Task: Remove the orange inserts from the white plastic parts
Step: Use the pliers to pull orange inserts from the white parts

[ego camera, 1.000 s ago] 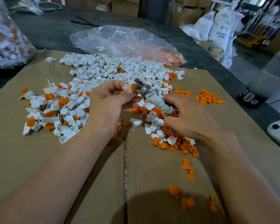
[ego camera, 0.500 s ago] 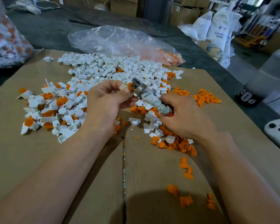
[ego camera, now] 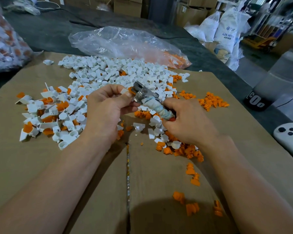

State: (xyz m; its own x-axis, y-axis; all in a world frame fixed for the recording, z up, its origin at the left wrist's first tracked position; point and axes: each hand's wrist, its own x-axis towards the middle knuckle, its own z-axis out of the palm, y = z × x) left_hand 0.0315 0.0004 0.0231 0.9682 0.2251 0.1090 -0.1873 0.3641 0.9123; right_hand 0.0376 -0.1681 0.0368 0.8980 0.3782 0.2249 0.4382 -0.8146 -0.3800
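My left hand (ego camera: 107, 108) pinches a small white plastic part (ego camera: 124, 91) with an orange insert (ego camera: 130, 89) showing at its end. My right hand (ego camera: 189, 122) grips a metal plier-like tool (ego camera: 143, 93) by its cloth-wrapped handle (ego camera: 161, 109). The tool's jaws sit against the orange insert. A large pile of white parts (ego camera: 118, 71) lies behind my hands, and white parts still holding orange inserts (ego camera: 46, 112) lie to the left. Loose orange inserts (ego camera: 181, 150) are scattered under and right of my right hand.
Everything lies on flattened cardboard (ego camera: 41, 166) with a seam down the middle. A clear plastic bag (ego camera: 125, 43) holding orange pieces lies at the back. Another bag of parts (ego camera: 3, 41) sits far left. A white device (ego camera: 291, 137) rests at the right edge.
Both hands with the part and tool have shifted slightly left and away from me. The grips are unchanged.
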